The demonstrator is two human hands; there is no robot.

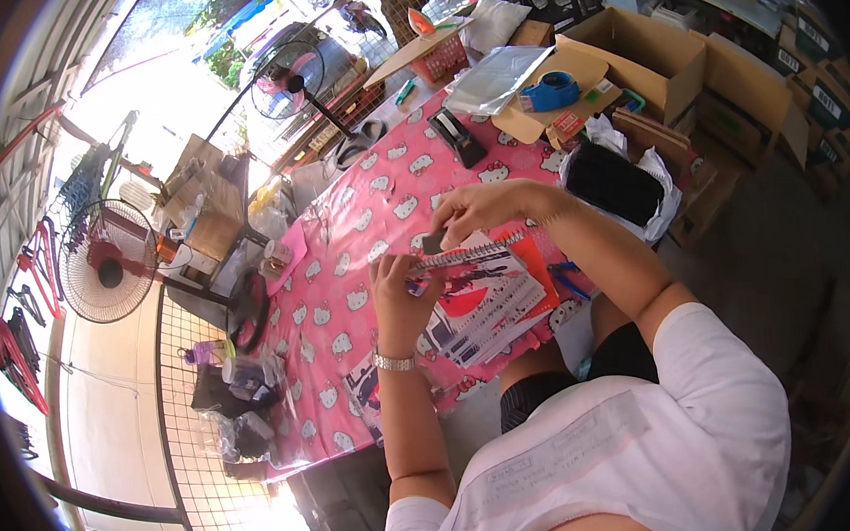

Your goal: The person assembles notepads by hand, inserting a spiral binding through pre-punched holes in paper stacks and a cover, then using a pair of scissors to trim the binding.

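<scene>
On the pink patterned tablecloth [335, 300], my left hand [402, 291] grips the left end of a spiral-bound calendar or notebook [487, 251], its wire coil running to the right. Over the coil's left part is my right hand [485, 208], its fingers pinched on a small dark flat piece [432, 244] whose kind I cannot make out. Beneath both hands lies a fanned stack of printed sheets [496, 310] with holes punched along the edges. An orange-red sheet [539, 273] shows at its right side. Blue-handled pliers [570, 281] rest just right of the stack.
A black tape dispenser [456, 137] stands beyond my hands. Farther right are a blue tape dispenser [551, 92], a black item in white wrapping [615, 184] and open cardboard boxes [641, 58]. Standing fans [109, 270] and plastic-wrapped items [248, 388] line the left side.
</scene>
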